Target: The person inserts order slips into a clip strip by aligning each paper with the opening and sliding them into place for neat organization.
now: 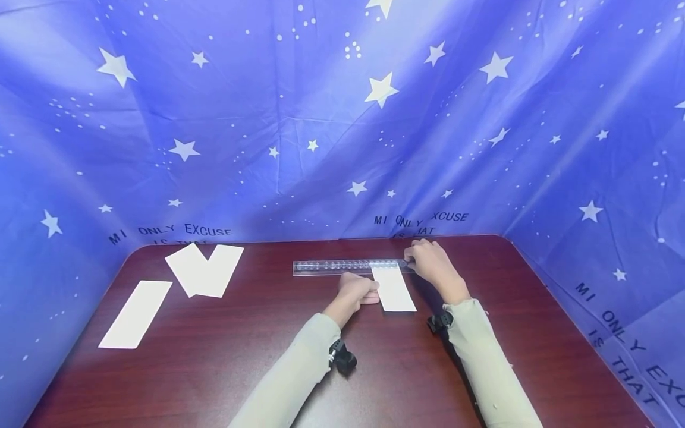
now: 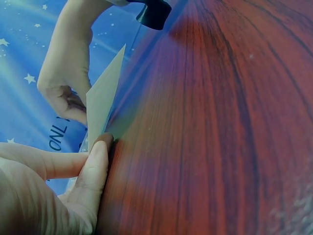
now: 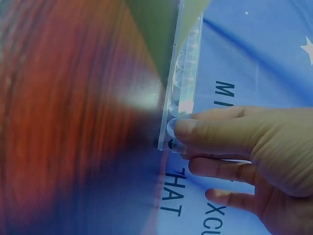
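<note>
A white paper card [image 1: 393,289] slants across the dark red table, its far end overlapping a long clear ruler [image 1: 326,267]. At the card's left edge, my left hand [image 1: 355,291] pinches it between thumb and fingers; the left wrist view shows the card [image 2: 105,93] tilted up from that grip. My right hand [image 1: 432,266] holds the ruler's right end. In the right wrist view, the thumb presses on the ruler [image 3: 183,83] near its end, with the other fingers behind or curled beside it. The ruler has a row of round cut-outs along its length.
Two overlapping white cards [image 1: 206,270] lie at the back left of the table [image 1: 214,368], and a single white card [image 1: 136,315] lies nearer on the left. A blue star-printed cloth [image 1: 321,119] hangs along the table's back and sides.
</note>
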`<action>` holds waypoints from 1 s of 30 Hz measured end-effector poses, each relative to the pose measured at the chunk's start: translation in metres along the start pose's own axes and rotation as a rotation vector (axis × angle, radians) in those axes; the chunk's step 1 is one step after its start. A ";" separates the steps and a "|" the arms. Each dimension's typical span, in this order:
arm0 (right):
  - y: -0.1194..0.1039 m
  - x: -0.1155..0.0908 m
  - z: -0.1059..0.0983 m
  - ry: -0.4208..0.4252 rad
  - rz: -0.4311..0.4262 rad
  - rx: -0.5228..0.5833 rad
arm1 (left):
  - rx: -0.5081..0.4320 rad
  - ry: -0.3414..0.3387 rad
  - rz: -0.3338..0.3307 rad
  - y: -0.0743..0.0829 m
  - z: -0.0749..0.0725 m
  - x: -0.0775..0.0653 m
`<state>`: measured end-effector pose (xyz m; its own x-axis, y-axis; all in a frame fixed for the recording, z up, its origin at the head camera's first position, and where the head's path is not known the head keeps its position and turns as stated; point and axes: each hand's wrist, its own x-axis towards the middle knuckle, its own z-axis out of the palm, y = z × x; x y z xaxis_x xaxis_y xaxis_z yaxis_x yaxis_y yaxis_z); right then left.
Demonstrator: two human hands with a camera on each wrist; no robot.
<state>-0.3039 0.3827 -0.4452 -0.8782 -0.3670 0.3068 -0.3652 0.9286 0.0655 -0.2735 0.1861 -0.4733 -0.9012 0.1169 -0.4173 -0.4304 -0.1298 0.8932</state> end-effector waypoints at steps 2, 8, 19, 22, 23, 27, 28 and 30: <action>0.000 0.000 0.001 0.007 -0.003 0.001 | -0.003 0.003 0.001 0.000 0.000 0.000; 0.001 -0.001 0.008 0.007 0.001 0.000 | -0.002 0.015 -0.001 -0.001 0.002 0.000; 0.000 -0.003 0.006 0.028 0.006 0.010 | -0.029 0.038 -0.012 0.000 0.002 -0.002; 0.000 -0.002 0.006 0.033 0.005 0.010 | -0.039 0.042 -0.011 0.001 0.001 -0.003; 0.000 -0.002 0.006 0.033 0.007 0.009 | -0.042 0.043 -0.010 0.001 0.001 -0.003; -0.002 0.000 0.007 0.042 0.004 0.000 | -0.052 0.057 0.003 0.001 0.000 -0.003; -0.002 0.000 0.007 0.040 0.003 -0.003 | -0.053 0.062 0.006 0.000 0.000 -0.003; -0.004 0.001 0.007 0.026 0.006 -0.007 | -0.055 0.069 0.009 0.000 -0.001 -0.004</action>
<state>-0.3050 0.3788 -0.4514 -0.8723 -0.3596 0.3314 -0.3573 0.9314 0.0703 -0.2698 0.1849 -0.4714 -0.9054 0.0475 -0.4218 -0.4230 -0.1847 0.8871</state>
